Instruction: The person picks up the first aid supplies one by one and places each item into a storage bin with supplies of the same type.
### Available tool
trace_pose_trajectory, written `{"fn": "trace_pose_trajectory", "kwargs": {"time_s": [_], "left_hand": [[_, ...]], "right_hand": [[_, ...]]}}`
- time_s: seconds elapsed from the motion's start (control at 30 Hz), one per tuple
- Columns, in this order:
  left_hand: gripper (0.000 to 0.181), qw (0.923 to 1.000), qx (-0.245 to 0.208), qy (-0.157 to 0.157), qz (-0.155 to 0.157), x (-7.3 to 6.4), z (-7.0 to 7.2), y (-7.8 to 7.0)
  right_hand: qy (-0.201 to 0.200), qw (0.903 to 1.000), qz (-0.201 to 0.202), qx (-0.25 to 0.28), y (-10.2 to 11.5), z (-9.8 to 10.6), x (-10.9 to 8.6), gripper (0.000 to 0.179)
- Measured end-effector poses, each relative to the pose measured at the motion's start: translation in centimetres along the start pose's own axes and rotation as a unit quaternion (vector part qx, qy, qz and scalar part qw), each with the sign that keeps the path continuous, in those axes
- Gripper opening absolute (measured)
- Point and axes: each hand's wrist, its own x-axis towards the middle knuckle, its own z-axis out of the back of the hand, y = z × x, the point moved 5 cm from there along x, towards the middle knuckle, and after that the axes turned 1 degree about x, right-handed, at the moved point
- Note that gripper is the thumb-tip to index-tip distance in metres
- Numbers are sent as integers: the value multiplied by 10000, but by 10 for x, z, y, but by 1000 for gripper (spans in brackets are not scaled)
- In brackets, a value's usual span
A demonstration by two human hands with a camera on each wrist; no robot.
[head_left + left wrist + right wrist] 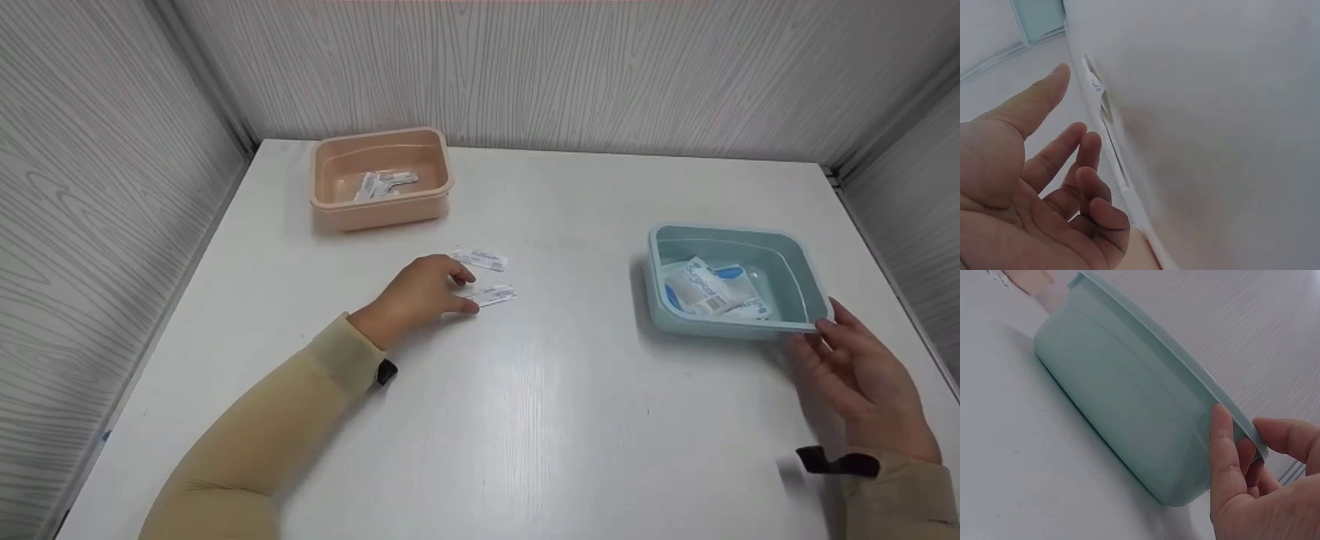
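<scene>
Two slim white printed packets lie flat near the table's middle, the farther packet (481, 259) just behind the nearer packet (496, 295). Over them hovers my left hand (427, 291), thumb and fingers apart; the left wrist view shows nothing between them. My right hand (870, 367) pinches the near right corner of a light blue-green plastic bin (720, 327) by its rim, thumb and fingers on either side. Inside that bin lie several white and blue packets (701, 287) marked "Surgical". In the right wrist view the bin's side (1112, 388) fills the middle.
A peach plastic bin (382, 214) stands at the back left, with several slim white packets (381, 184) in it. Grey wood-grain panels (555, 75) wall the white table (525, 435) at the back and both sides.
</scene>
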Motion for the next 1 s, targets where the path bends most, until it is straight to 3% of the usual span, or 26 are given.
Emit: {"fn": "trace_pose_trajectory", "kwargs": {"time_s": [0.23, 0.63, 0.83, 1.0], "left_hand": [[44, 9996, 167, 53, 205, 0, -4, 4], [24, 9998, 155, -108, -24, -5, -5, 5], [26, 9995, -195, -244, 4, -10, -2, 7], [27, 9976, -409, -566, -7, -16, 7, 8]], "right_hand": [[58, 10000, -16, -67, 1, 0, 0, 47], [226, 9997, -32, -30, 2, -1, -1, 46], [355, 9993, -99, -85, 2, -2, -1, 46], [337, 9992, -53, -196, 3, -2, 0, 46]]}}
